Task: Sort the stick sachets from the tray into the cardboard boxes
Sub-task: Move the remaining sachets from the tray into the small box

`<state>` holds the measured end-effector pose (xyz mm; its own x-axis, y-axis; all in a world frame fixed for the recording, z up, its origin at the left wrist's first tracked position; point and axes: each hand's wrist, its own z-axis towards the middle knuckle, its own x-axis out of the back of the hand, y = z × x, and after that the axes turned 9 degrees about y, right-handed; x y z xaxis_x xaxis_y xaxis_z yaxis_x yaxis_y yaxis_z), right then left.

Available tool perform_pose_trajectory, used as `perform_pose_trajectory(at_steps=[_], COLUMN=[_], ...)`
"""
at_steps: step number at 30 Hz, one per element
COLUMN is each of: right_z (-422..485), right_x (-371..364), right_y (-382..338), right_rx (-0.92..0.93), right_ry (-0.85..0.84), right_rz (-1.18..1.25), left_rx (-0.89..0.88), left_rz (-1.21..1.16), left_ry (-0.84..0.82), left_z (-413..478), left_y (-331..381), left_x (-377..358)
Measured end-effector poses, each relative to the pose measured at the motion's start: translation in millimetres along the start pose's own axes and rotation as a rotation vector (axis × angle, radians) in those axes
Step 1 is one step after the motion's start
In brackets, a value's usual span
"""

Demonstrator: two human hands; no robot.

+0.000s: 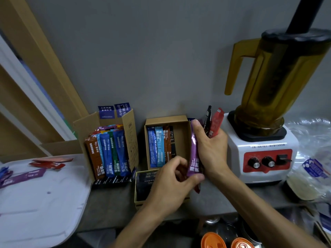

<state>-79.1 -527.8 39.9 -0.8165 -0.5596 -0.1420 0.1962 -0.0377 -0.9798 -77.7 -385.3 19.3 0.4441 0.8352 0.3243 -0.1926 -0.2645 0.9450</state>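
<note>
My right hand (pixel 210 149) grips a bunch of stick sachets: a purple one (pixel 193 149) in front, a black one (pixel 207 119) and a red one (pixel 215 122) sticking up behind. My left hand (pixel 172 187) pinches the lower end of the purple sachet. Both hands hover beside the small open cardboard box (pixel 180 120), which holds blue, light blue and brown sachets (pixel 159 145) along its left side. A taller cardboard box (pixel 131 131) on the left is packed with upright sachets. The white tray (pixel 44 194) at far left carries a few red and purple sachets (pixel 25 175).
A box lid (pixel 138 187) lies under my left hand. A white blender (pixel 265 149) with an amber jug stands right of my hands. Plastic bags (pixel 311 169) lie at far right, orange lids (pixel 212 241) at the bottom edge. A grey wall rises behind the boxes.
</note>
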Motion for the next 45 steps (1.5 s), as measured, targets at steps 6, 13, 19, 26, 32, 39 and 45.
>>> perform_pose_trajectory(at_steps=[6,13,19,26,32,39,45], right_z=[0.0,-11.9,-9.2,-19.3,-20.9,-20.7,-18.5], right_x=[6.4,12.6,32.3,37.6,38.5,45.0,43.4], right_y=[-0.3,8.8,-1.7,-1.6,-3.3,-2.6,1.6], right_rx=[0.074,0.053,0.119,0.126,0.111,0.094,0.096], right_ry=[0.014,0.048,0.056,-0.019,-0.056,-0.056,-0.031], right_rz=[-0.076,-0.135,-0.122,-0.142,-0.151,-0.162,-0.197], left_rx=[0.199,0.158,0.000,-0.171,-0.447,-0.694,-0.711], left_rz=[-0.478,-0.620,0.067,0.452,0.625,0.986,1.158], left_ry=[0.232,0.297,0.240,0.104,0.193,0.221,0.101], left_z=[5.0,30.0,88.2,139.8,134.1,125.9,131.7], left_y=[-1.5,4.4,-3.8,-18.0,-35.2,-61.8,-68.9], left_x=[16.4,23.3,44.6,8.1,-6.4,-12.0,-9.8])
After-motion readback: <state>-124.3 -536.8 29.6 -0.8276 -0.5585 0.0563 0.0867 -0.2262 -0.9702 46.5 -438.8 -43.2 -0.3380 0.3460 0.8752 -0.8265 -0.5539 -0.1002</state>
